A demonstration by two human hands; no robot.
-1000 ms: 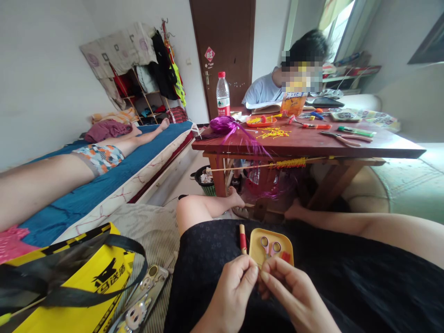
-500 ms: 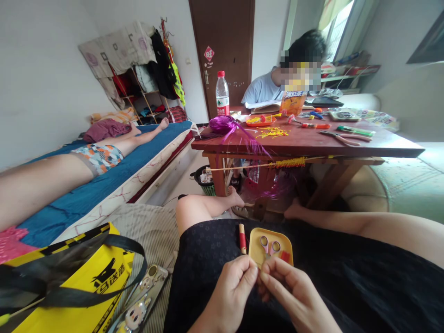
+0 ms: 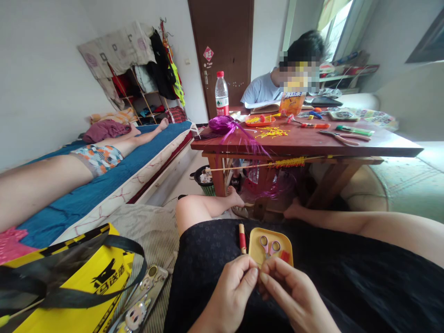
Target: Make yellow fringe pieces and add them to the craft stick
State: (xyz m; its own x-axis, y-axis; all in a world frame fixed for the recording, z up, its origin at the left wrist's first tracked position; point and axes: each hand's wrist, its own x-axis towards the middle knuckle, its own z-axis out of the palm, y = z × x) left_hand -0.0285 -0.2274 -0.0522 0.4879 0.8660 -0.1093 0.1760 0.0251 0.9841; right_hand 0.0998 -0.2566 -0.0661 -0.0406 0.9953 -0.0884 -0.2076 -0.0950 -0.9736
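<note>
My left hand (image 3: pixel 232 296) and my right hand (image 3: pixel 294 298) meet over my lap on the black skirt, fingertips pinched together on something too small to make out. Just beyond them a small yellow tray (image 3: pixel 255 245) rests on my lap. It holds little pink-handled scissors (image 3: pixel 269 244) and a red piece (image 3: pixel 285 255). A wooden spool with red thread (image 3: pixel 242 238) lies to the tray's left.
A yellow bag with black straps (image 3: pixel 76 282) and a phone case (image 3: pixel 140 300) lie at my left. One person lies on the blue bed (image 3: pixel 145 148). Another sits behind the wooden table (image 3: pixel 305 143), which carries a water bottle (image 3: pixel 222 95), purple strands, pliers and yellow bits.
</note>
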